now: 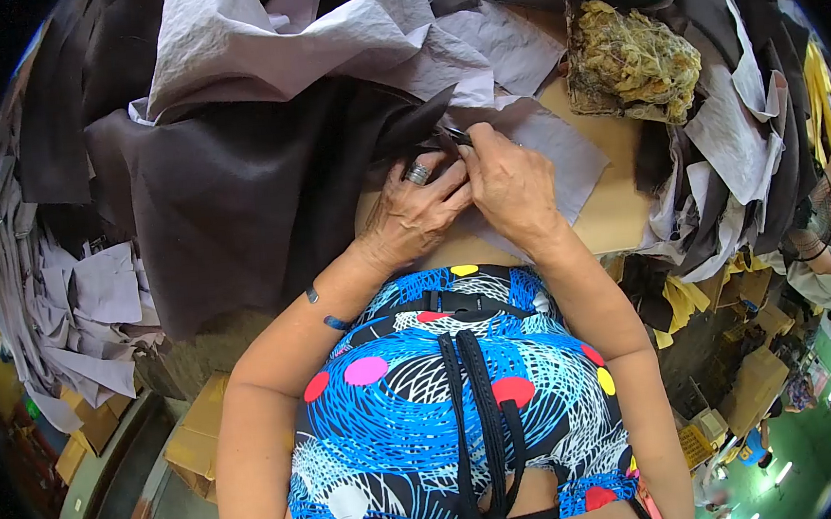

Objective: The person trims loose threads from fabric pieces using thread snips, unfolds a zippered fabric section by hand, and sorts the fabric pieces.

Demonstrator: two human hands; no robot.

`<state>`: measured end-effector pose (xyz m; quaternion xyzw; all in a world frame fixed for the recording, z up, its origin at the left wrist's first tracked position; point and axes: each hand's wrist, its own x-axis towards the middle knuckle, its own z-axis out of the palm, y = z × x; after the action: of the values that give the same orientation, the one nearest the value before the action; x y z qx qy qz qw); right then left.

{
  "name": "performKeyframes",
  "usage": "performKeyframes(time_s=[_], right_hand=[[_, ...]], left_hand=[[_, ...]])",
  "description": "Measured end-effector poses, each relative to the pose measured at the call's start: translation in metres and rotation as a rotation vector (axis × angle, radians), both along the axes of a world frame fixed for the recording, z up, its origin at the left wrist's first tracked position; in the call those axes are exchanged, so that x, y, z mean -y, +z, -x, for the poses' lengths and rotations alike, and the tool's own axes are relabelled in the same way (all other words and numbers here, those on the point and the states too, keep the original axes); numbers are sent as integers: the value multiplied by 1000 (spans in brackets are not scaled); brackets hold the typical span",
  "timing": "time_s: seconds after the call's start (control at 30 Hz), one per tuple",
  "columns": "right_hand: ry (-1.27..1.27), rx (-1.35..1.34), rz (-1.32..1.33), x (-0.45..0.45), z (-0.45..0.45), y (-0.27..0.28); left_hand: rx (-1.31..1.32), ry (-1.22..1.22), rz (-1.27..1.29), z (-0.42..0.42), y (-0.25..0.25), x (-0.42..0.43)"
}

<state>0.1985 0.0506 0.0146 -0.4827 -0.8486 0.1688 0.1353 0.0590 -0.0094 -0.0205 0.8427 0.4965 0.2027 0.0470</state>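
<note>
My left hand (418, 201), with a ring on one finger, has its fingers curled at the edge of a large dark brown cloth (235, 196). Close against it, my right hand (510, 179) is pinched around a small dark tool (458, 135), whose shape is mostly hidden by the fingers. The two hands nearly touch. Pale grey-lilac fabric (568, 155) lies flat beneath and to the right of them. More of the pale fabric (292, 50) is crumpled over the dark cloth beyond the hands.
A block of tangled yellowish thread (636, 59) sits at the back right of the tan tabletop (618, 224). Stacked cloth pieces (105, 284) hang at the left, others at the right. A cardboard box (200, 437) stands low left. Another person's arm (808, 229) shows far right.
</note>
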Motion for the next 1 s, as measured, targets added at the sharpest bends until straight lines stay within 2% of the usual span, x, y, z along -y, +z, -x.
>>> performKeyframes(time_s=[0.3, 0.7, 1.0], right_hand=[[8, -53, 28, -1, -8, 5], [25, 5, 24, -6, 0, 9], [-97, -66, 107, -10, 1, 13]], left_hand=[[-4, 15, -1, -1, 4, -1], [18, 3, 16, 0, 1, -2], [-21, -5, -3, -2, 6, -3]])
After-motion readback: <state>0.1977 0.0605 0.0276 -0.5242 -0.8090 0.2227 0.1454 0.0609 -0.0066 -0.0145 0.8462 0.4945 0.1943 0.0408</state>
